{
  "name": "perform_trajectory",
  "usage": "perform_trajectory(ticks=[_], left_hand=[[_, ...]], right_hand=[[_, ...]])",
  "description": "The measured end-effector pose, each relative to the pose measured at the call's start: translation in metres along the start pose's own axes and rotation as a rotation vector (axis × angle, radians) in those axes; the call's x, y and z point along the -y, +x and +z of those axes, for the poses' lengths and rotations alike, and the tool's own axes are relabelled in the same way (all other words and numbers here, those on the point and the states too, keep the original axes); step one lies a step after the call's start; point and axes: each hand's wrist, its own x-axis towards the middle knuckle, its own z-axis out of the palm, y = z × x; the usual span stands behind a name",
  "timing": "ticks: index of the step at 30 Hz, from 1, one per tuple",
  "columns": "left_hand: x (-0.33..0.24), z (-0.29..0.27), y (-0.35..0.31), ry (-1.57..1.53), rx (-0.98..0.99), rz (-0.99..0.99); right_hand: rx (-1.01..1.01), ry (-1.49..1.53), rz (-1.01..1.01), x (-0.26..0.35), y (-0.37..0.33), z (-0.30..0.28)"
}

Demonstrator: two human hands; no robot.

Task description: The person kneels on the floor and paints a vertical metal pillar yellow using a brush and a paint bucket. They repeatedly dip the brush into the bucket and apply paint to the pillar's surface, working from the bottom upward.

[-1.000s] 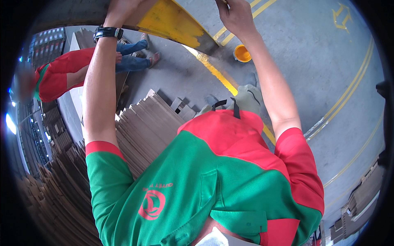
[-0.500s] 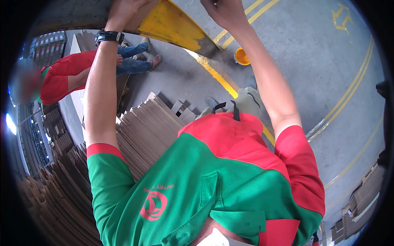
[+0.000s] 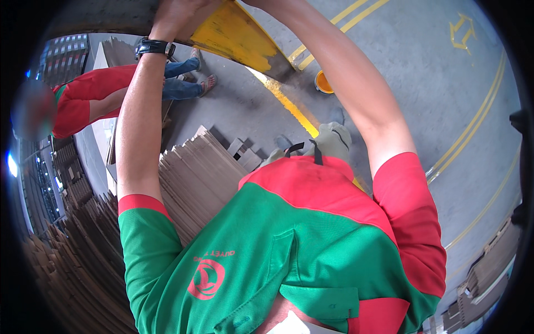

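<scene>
At the upper edge, my left hand [image 3: 181,14] lies against a yellow-painted panel [image 3: 236,36] with worn grey patches. A dark watch [image 3: 154,48] is strapped on that wrist. My right hand [image 3: 266,3] reaches in over the panel's top right side, and only the part near its wrist shows. The fingers of both hands are cut off by the frame's upper edge, so what they hold, if anything, is hidden. Beyond the panel's lower corner, an orange-yellow paint bucket [image 3: 324,82] stands on the floor.
A co-worker in a red shirt [image 3: 100,96] and jeans stands at left. Stacked cardboard sheets [image 3: 200,178] rise beside my left arm, with more piled cardboard [image 3: 72,273] at lower left. A yellow line [image 3: 292,106] runs along the grey floor [image 3: 445,94]. Further stacks [image 3: 492,261] sit at lower right.
My right hand has moved left and up toward my left hand, mostly leaving the frame. My left hand has shifted slightly right.
</scene>
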Motion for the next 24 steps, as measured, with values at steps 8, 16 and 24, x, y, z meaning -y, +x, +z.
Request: perform_trajectory(ticks=[8,16,24], left_hand=[[-0.005,0.003,-0.003,0.031,-0.039,-0.032],[-0.015,0.006,-0.01,-0.029,-0.103,0.003],[-0.015,0.011,-0.013,0.046,-0.104,-0.043]], right_hand=[[-0.076,-0.057,-0.105,-0.015,0.007,0.024],[-0.077,-0.017,-0.115,-0.013,0.004,0.024],[-0.048,-0.072,-0.105,-0.01,0.01,0.024]])
